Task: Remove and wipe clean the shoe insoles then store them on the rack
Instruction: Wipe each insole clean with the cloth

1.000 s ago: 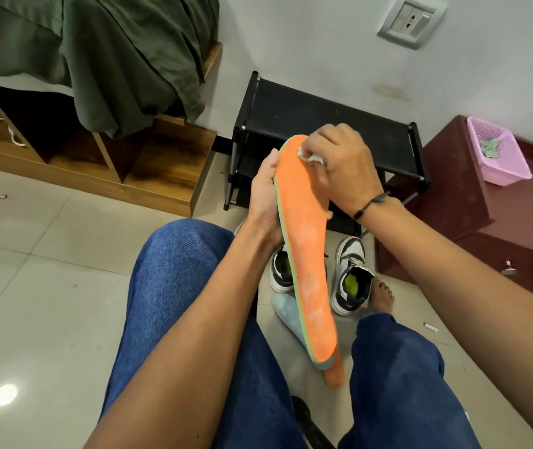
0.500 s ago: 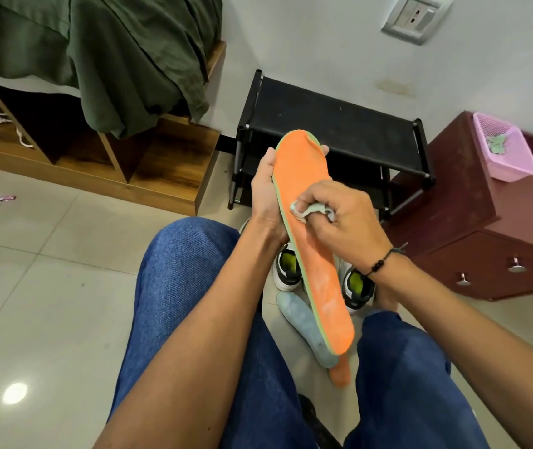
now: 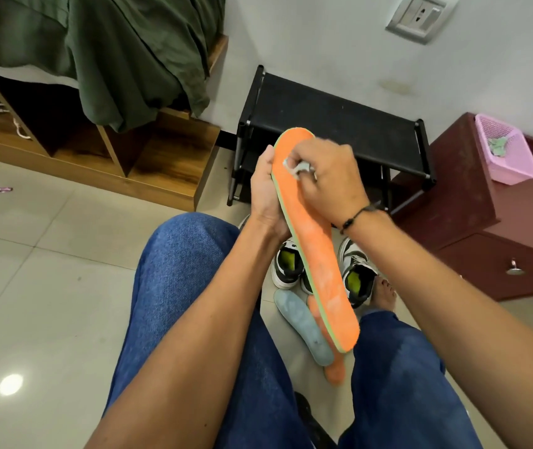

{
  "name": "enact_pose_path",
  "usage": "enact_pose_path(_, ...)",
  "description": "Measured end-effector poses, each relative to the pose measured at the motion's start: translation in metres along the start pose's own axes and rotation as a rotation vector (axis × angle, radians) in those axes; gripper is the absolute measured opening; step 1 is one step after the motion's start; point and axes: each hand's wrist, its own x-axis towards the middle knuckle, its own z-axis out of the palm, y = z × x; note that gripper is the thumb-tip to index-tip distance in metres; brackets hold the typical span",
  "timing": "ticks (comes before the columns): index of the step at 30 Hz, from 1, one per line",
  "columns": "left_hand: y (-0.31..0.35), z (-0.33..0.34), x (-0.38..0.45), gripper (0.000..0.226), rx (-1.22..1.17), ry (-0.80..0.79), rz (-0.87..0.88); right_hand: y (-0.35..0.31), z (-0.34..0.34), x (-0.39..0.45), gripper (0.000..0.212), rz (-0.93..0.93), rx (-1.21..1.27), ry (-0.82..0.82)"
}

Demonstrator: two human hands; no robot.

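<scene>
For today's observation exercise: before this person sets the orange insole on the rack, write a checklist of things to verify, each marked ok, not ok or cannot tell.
1. Held orange insole firmly supported: ok, the left hand grips its edge.
2. Wipe in hand: ok, the right hand pinches a small white wipe against the insole's upper end.
3. Insole surface clean: not ok, pale smudges show on the lower half.
4. Black rack top free for storing: ok, nothing lies on it.
5. Other insoles done: cannot tell, a grey-blue insole and a second orange insole lie on the floor.
6. Shoes emptied: cannot tell.
</scene>
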Motion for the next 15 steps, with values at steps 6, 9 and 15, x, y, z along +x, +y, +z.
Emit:
enact_pose_path(6,0.006,-0.005,-0.003,0.073,-0.041,-0.088,-0.065,-0.034,-0.002,-0.038,0.019,0.124,0.215,0.006)
enact_pose_path(9,0.003,-0.004,-0.003,0.072,-0.029,-0.069,-0.058,-0.035,-0.015,-0.04,0.016,0.254,0.358,-0.074)
enact_pose_path(15,-0.005,0.003,0.0,0.062,-0.009,-0.047,-0.052,-0.01,-0.039,0.006,0.014,0.368,0.297,0.054)
